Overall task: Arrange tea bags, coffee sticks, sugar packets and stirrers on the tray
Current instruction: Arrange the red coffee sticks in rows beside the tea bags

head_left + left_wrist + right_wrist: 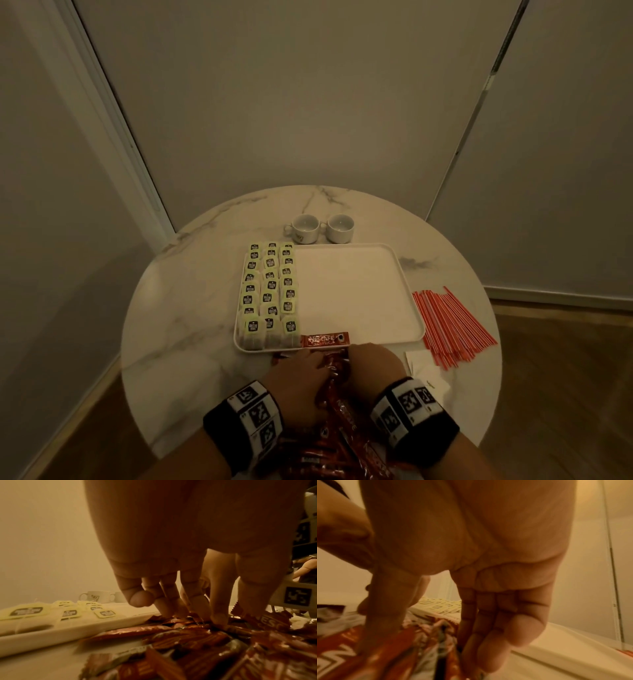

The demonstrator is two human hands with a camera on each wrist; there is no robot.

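The coffee sticks (337,407) lay in a loose red heap on the counter (178,329) just in front of the tray (363,298), and this was the step I was on: one stick (323,340) already sat at the tray's near edge, just right of the tea bags (270,291), which filled the left side in three tidy columns. My left hand (298,380) was down on the heap, its fingers (217,616) held straight and pressing their tips into the wrappers, pinching nothing that I could see. My right hand (373,366) came in from the other side, thumb on a stick and fingers (489,639) reaching down beside the pile; whether it had truly closed on one I could not tell. I judged the next move called for working a single stick free of the slippery pile, then laying it flat above the first, in line with it. The stirrers (452,325) waited in a fan on the counter right of the tray, and some white packets (419,365) lay near my right wrist, probably the sugar. Two cups (322,228) stood beyond the tray.
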